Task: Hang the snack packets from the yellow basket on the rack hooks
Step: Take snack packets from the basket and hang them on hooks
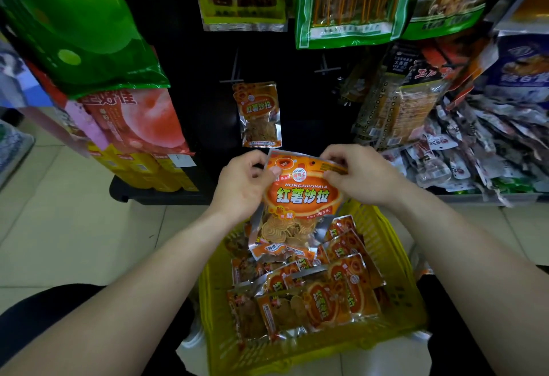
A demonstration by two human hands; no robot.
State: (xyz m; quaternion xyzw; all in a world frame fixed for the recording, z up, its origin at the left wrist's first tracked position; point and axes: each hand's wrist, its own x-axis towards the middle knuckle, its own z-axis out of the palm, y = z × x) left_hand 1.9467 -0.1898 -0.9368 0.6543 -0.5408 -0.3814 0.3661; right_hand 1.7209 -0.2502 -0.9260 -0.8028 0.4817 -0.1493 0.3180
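Note:
An orange snack packet (300,203) is held up above the yellow basket (395,259), in front of the dark rack. My left hand (240,185) pinches its top left corner and my right hand (359,176) pinches its top right edge. The basket on the floor holds several more orange packets (320,295). One identical packet (260,114) hangs on a rack hook (233,80) just above my hands. A bare hook (326,69) sticks out to its right.
Green and yellow-green snack bags (347,1) hang higher on the rack. Large green and pink bags (89,48) hang at the left. A shelf bin of small loose packets (475,150) sits at the right. Pale floor tiles lie at the left.

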